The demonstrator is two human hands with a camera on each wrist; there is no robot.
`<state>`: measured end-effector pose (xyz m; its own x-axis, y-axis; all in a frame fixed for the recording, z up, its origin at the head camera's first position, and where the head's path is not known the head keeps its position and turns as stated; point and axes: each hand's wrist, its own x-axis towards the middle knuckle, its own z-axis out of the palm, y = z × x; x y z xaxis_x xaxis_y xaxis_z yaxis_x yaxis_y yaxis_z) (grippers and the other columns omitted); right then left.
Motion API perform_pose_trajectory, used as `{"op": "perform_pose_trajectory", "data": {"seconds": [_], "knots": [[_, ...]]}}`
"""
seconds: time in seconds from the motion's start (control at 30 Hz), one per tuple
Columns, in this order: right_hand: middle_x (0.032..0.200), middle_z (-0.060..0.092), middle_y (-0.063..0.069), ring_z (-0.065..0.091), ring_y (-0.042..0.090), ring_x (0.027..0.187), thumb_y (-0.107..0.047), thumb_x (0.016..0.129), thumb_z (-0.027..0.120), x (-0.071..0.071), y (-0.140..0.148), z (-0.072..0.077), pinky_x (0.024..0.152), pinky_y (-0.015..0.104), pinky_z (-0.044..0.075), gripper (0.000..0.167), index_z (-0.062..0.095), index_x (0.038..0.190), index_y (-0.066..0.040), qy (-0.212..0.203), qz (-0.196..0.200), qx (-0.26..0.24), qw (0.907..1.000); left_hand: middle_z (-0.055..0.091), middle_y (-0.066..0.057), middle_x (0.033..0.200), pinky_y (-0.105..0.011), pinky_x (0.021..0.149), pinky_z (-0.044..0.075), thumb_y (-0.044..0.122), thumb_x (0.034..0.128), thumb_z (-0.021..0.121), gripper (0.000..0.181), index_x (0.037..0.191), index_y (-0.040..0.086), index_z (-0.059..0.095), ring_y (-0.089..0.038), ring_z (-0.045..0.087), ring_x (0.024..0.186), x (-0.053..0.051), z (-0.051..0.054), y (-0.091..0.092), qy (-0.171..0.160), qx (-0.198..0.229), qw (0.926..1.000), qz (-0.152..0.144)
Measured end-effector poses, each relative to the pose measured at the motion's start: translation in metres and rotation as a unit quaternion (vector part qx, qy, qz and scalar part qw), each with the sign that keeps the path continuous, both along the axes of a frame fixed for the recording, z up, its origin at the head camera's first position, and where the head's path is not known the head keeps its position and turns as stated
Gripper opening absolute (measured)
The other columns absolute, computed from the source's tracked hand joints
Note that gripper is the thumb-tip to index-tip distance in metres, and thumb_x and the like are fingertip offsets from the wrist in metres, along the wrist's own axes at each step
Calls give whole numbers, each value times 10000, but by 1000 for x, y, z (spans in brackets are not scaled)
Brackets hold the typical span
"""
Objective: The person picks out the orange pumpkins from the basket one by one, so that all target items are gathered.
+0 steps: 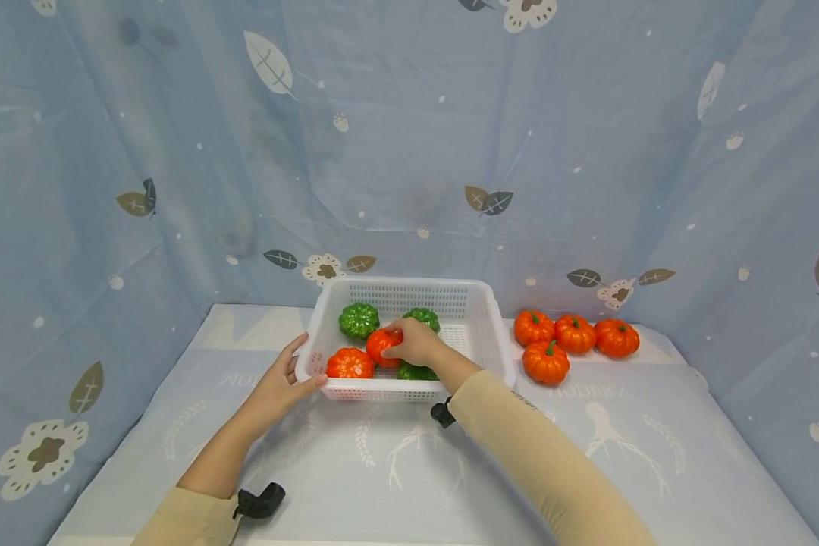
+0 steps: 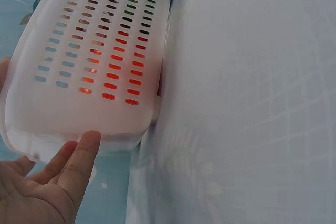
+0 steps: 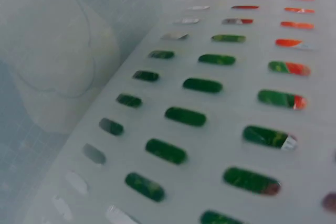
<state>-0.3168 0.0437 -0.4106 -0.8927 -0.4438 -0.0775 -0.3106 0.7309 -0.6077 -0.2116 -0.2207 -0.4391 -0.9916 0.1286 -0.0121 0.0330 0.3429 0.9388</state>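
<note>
A white plastic basket holds small toy pumpkins. My left hand grips its near left corner, thumb at the front rim and fingers along the left side. In the left wrist view those fingers touch the basket's outer wall. Inside the basket, my right hand pinches an orange pumpkin. Beside that pumpkin lie another orange pumpkin and a green pumpkin. Two more green pumpkins, one behind and one below the right hand, are partly covered. The right wrist view shows only the slotted wall.
Several orange pumpkins sit together on the table to the basket's right. A pale patterned cloth covers the table. Blue printed curtains hang behind and at both sides.
</note>
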Motion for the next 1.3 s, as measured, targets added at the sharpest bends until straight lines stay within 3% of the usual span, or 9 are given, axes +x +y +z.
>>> {"op": "perform_pose_trajectory", "data": {"seconds": [0.27, 0.53, 1.0, 1.3], "knots": [[1331, 622, 125, 589, 292, 1201, -258, 930, 732, 0, 6, 5, 973, 418, 509, 483, 617, 1355, -59, 38, -55, -268, 9996, 349, -237, 1561, -485, 1016, 482, 259, 915, 753, 987, 1621, 196, 66, -397, 448, 1369, 0, -1, 0, -4, 35, 10000, 17], [1275, 648, 117, 628, 245, 1081, -238, 944, 718, 8, 21, 25, 848, 352, 555, 490, 595, 1390, -77, -152, -141, -875, 9960, 333, -235, 1570, -509, 1034, 460, 250, 925, 741, 978, 1622, 199, 57, -401, 430, 1382, 0, -1, 1, -36, 29, 10000, 14], [1398, 579, 102, 518, 330, 1297, -271, 930, 733, 28, 67, 67, 1005, 469, 489, 524, 581, 1405, -110, 23, -501, -1304, 9902, 340, -237, 1567, -498, 1025, 470, 262, 915, 752, 995, 1622, 206, 54, -395, 441, 1375, -2, -1, -1, -7, 83, 10000, -29], [1449, 531, 142, 478, 367, 1344, -207, 948, 710, 45, 111, 84, 1039, 527, 454, 537, 540, 1441, -80, -4, -544, -1927, 9798, 326, -239, 1574, -514, 1039, 451, 268, 910, 760, 1001, 1621, 193, 59, -407, 421, 1387, -1, 0, 0, -12, 36, 10000, 28]]}}
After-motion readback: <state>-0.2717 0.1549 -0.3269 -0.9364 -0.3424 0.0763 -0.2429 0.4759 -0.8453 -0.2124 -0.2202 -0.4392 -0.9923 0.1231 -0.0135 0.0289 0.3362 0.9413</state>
